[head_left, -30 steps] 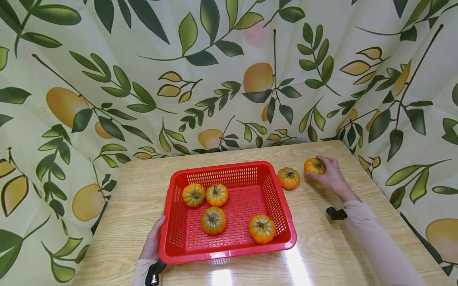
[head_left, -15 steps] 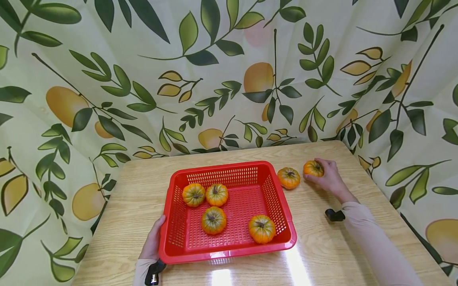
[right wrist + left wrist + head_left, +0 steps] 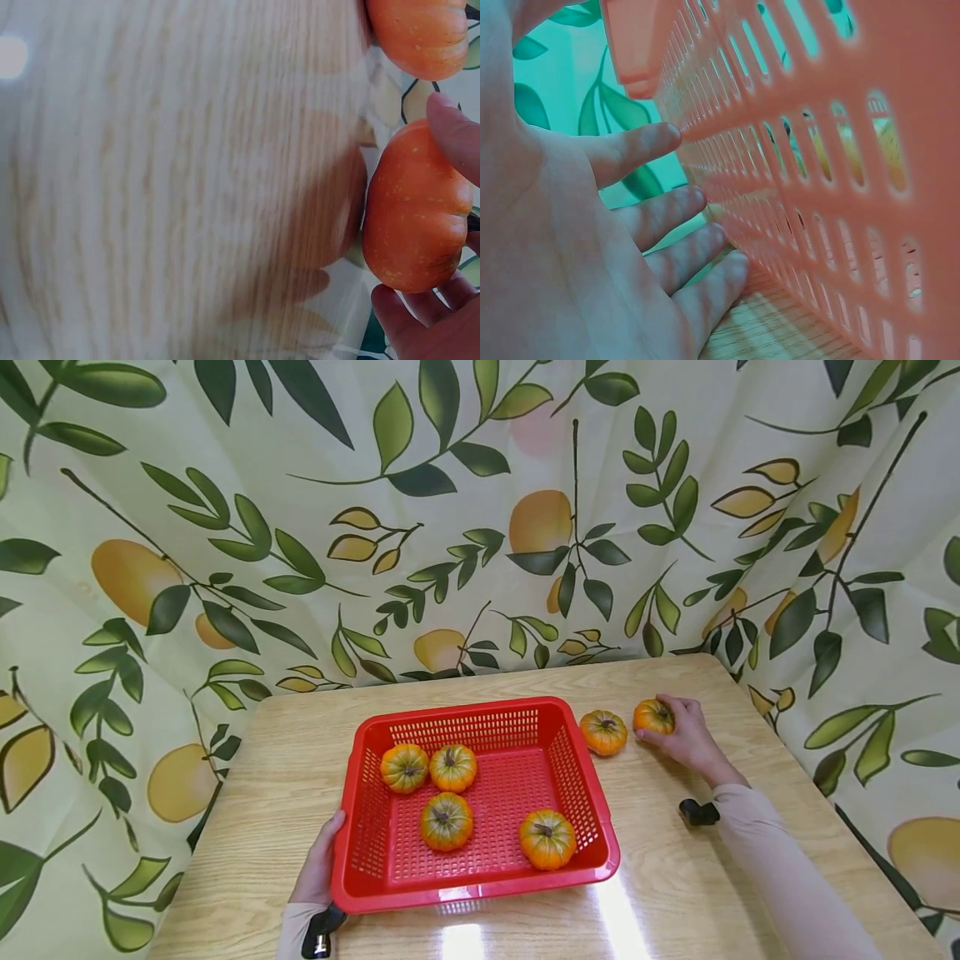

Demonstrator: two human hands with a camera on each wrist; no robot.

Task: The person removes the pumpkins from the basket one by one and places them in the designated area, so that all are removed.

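My right hand (image 3: 688,735) holds a small orange pumpkin (image 3: 651,717) on the table, right of the basket. In the right wrist view, thumb and fingers grip opposite sides of this pumpkin (image 3: 416,210). A second pumpkin (image 3: 603,732) sits between it and the red plastic basket (image 3: 525,883), close to the basket's right wall. My left hand (image 3: 315,864) rests against the basket's left side. Seen from the left wrist, its fingers are spread and fairly straight, with the tips at the slotted wall (image 3: 930,67).
Inside the basket lie several pumpkins: one at back left (image 3: 405,768), one beside it (image 3: 453,767), one nearer the front (image 3: 446,821) and one at front right (image 3: 547,840). A leaf-patterned curtain (image 3: 465,552) hangs behind the wooden table (image 3: 300,752).
My right hand has shifted the gripped pumpkin slightly left and nearer, towards the pumpkin beside the basket. The left hand and the basket stay in place.
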